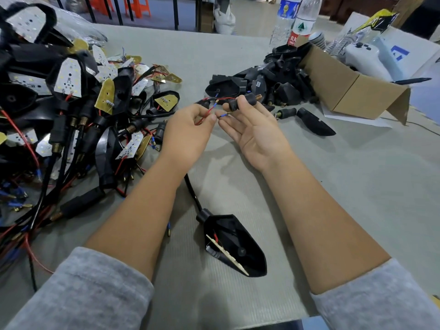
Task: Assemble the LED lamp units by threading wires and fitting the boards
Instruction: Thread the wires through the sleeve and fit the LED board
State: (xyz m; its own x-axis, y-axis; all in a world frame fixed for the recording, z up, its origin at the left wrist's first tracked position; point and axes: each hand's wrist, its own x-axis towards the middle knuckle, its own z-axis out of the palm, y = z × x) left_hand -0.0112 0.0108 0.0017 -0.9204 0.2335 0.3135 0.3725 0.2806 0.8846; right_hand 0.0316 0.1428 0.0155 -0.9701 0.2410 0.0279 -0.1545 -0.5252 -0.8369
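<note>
My left hand (pixel 188 129) pinches a thin red wire (pixel 206 114) and a black wire with a blue terminal (pixel 222 114) between thumb and fingertips. My right hand (pixel 252 129), palm up, grips a black rubber stem with a brass threaded end (pixel 242 102) between thumb and forefinger, just right of the wire tips. A black sheathed cable (pixel 191 194) runs down from the hands to a black lamp housing (pixel 240 244) lying between my forearms, with an LED board (pixel 226 254) sitting tilted inside it.
A large heap of wired lamp units and LED boards (pixel 71 110) covers the left of the grey table (pixel 345 182). Empty black housings (pixel 266 84) spill from a tipped cardboard box (pixel 352 89) at the right. Two plastic bottles (pixel 295 22) stand behind.
</note>
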